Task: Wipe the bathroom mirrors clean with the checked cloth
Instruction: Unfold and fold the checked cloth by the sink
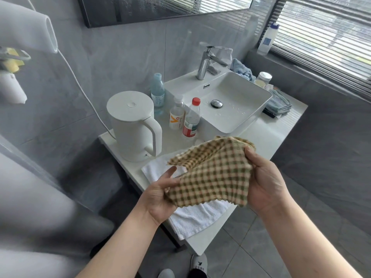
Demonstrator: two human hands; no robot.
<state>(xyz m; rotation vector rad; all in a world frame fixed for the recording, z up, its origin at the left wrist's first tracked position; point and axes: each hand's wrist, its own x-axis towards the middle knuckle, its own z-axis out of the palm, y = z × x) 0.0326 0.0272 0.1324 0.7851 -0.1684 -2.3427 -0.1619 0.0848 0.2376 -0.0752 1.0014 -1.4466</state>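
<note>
A: What's at the far left?

B: A grey tiled wall (112,57), with a white cord (84,93) running down it to a white kettle (133,125) on the left end of the white counter (267,135).

A: And beside the kettle?

B: Three bottles: a blue one (157,90) near the wall, then a clear one with an orange label (176,115) and a red-capped one (192,118) just beside the basin (230,101). A chrome tap (208,61) stands behind the basin, and the mirror (160,9) hangs above it.

A: Where's the cloth?

B: The checked cloth (212,173) is held in the air over a white towel (192,217) that lies on the counter's near end. The left hand (160,195) cradles its lower left edge from below, fingers loosely curled under it. The right hand (265,181) pinches the right edge, thumb on top.

A: And to the right?

B: Folded grey cloths (278,103) and a white jar (264,77) past the basin, a white bottle (269,39) on the sill, and window blinds (325,37). Grey floor tiles (321,157) lie below.
</note>
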